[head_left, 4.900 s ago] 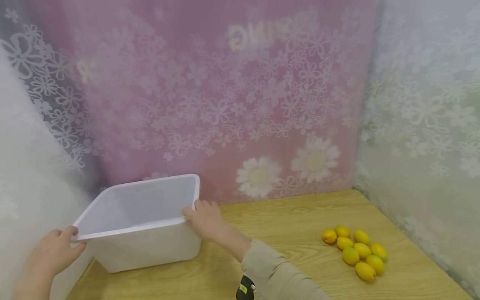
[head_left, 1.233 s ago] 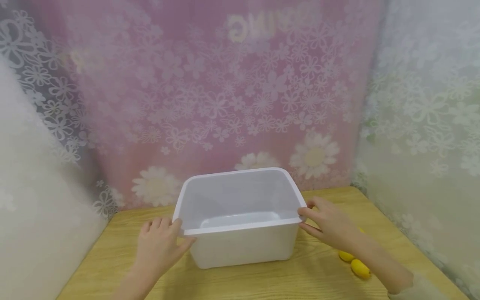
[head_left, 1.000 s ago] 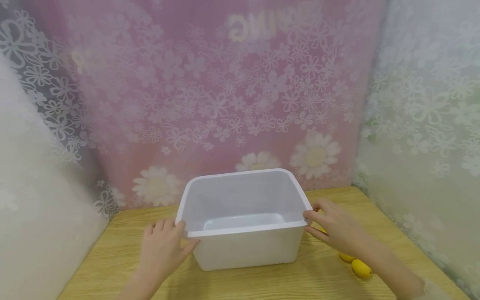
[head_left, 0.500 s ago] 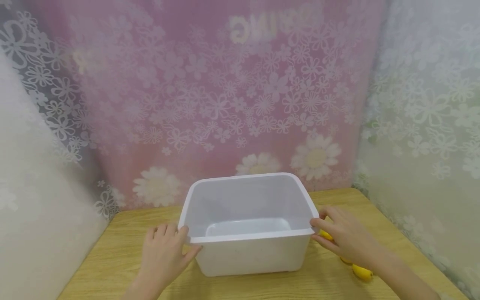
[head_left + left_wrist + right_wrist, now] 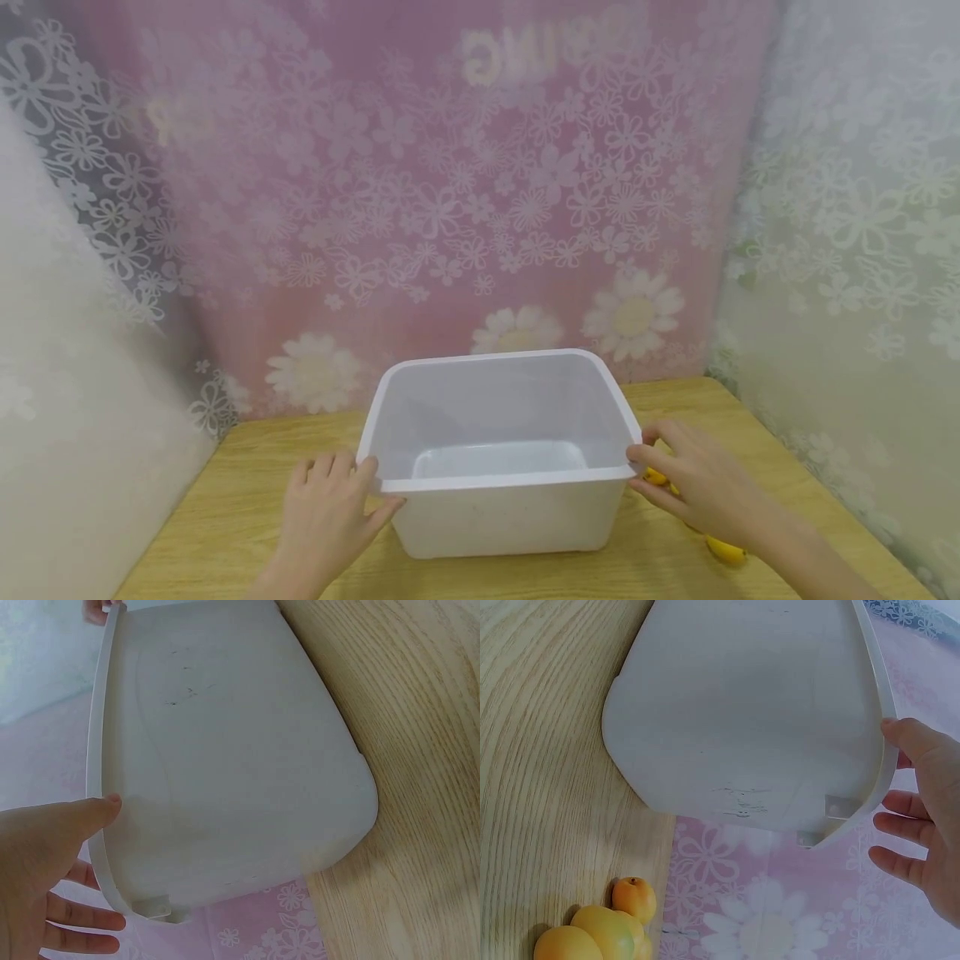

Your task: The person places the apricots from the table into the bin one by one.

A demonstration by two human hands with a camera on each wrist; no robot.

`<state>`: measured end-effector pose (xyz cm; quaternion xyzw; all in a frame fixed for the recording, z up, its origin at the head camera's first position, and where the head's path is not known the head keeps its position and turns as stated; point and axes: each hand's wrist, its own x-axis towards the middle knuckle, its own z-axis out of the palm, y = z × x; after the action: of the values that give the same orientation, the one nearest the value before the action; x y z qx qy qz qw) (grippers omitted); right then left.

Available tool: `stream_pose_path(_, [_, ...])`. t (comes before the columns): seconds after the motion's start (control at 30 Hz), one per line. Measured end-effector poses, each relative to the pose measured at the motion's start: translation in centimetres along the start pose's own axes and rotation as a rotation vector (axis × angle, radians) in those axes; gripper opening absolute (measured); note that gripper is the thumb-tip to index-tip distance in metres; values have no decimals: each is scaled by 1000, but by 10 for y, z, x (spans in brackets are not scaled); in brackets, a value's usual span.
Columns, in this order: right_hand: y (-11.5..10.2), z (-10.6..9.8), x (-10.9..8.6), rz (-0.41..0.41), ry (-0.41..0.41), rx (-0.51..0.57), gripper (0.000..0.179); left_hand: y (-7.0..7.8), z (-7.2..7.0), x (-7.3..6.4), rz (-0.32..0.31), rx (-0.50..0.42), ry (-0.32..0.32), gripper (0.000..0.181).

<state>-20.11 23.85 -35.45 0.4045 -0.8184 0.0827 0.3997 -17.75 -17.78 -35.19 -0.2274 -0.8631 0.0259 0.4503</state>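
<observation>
An open white plastic bin (image 5: pixel 510 523) stands on the wooden table in the middle of the head view, with nothing inside it. At its near left corner my left hand (image 5: pixel 324 512) pinches the rim. The left wrist view shows that thumb (image 5: pixel 101 814) pressing the outer wall below the lip, with the other fingers spread past the corner. My right hand (image 5: pixel 701 479) pinches the near right corner the same way. Several oval yellow fruits (image 5: pixel 726 550) lie beyond my right forearm, mostly hidden in the head view; the right wrist view shows some fruits (image 5: pixel 604 934) more plainly.
The wooden tabletop (image 5: pixel 225 508) runs back to a pink flowered curtain (image 5: pixel 420 208). Pale flowered sheets (image 5: pixel 847 292) close in the right side, and another pale panel (image 5: pixel 75 417) stands on the left.
From the table's left side, the bin has come to the middle in both hands. Over the last second it has shifted slightly right and nearer to me, and my right arm covers more fruits.
</observation>
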Motion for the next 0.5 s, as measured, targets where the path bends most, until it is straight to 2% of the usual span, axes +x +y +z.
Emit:
stream_pose_path(0.27, [0,-1,-2,-6,-5,17,37,0,-1,0,8,-2,20,48])
stream_pose_path(0.5, [-1,-3,-2,-1,-20,7,39,-1,-4,0,14,-18,-1,46])
